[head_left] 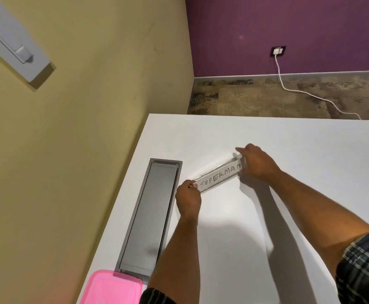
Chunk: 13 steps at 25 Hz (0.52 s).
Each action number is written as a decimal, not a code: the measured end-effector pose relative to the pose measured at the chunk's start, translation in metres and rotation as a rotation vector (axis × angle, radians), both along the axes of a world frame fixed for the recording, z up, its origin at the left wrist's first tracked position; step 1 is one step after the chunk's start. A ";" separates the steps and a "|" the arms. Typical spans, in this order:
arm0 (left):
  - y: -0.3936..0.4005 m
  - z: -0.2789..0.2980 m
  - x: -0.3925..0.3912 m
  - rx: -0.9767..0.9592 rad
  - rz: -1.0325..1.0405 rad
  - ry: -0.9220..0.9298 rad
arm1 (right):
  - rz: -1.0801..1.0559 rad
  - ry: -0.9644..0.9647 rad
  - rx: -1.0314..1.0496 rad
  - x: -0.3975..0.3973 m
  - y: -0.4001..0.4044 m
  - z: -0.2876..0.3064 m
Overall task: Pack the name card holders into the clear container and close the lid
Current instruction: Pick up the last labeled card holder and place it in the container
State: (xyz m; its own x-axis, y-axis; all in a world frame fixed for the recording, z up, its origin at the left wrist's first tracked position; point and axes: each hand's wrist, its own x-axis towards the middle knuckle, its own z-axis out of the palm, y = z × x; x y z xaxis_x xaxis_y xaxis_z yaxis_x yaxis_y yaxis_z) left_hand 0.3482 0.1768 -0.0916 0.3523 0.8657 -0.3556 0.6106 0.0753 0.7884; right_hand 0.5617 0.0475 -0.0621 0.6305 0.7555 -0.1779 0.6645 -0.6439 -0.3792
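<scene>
A clear name card holder [219, 174] with a white card reading "SUPERMAN" sits over the white table [299, 145], slanting up to the right. My left hand [188, 199] pinches its near left end. My right hand [259, 164] grips its far right end. A pink lid [112, 289] on a container shows at the bottom edge, left of my left forearm; the container's body is out of sight.
A long grey cable tray cover [150, 216] is set into the table along its left side. Past the left edge is a yellow wall; beyond the far edge lie carpet, a purple wall and a white cable [306, 94].
</scene>
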 end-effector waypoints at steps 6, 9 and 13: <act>-0.045 0.059 -0.031 0.062 -0.264 0.097 | -0.017 -0.060 -0.118 -0.057 -0.114 0.037; -0.074 0.085 -0.054 0.063 -0.410 0.128 | 0.001 -0.110 -0.119 -0.083 -0.168 0.058; -0.108 0.112 -0.084 -0.050 -0.487 0.080 | 0.016 -0.044 -0.042 -0.117 -0.238 0.079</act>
